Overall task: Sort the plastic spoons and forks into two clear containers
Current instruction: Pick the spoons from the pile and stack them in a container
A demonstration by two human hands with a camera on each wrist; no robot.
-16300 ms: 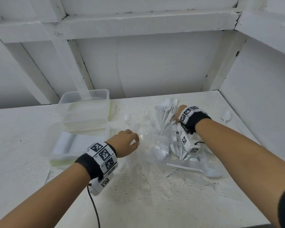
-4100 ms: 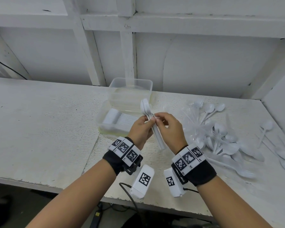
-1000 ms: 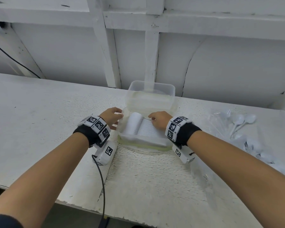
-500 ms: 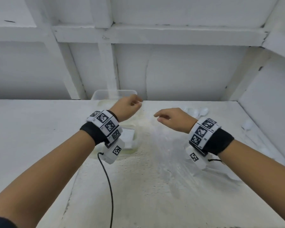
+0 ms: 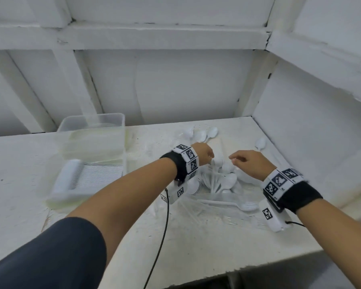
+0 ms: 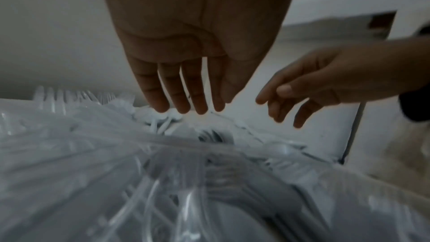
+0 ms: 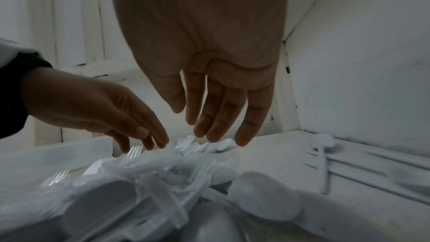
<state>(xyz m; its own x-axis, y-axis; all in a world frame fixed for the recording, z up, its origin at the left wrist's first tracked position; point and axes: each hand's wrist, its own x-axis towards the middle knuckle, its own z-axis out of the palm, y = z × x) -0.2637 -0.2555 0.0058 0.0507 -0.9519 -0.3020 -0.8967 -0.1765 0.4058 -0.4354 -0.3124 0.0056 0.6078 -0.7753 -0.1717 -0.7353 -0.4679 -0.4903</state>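
Observation:
A heap of white plastic spoons and forks lies on crinkled clear wrap at the table's right. My left hand hovers over the heap with fingers straight and empty. My right hand hangs just to its right, fingers relaxed and holding nothing. At the left stand two clear containers: the near one holds a neat row of stacked forks, and the far one looks empty. Forks and spoons fill the wrist views below both hands.
A single spoon lies apart near the right wall. White boards close the back and the right side. The table's front edge is close to me. A black cable hangs from the left wrist camera.
Both hands left the near container, swung right with my head, and dropped over the cutlery heap. The forks held earlier now lie in the near container.

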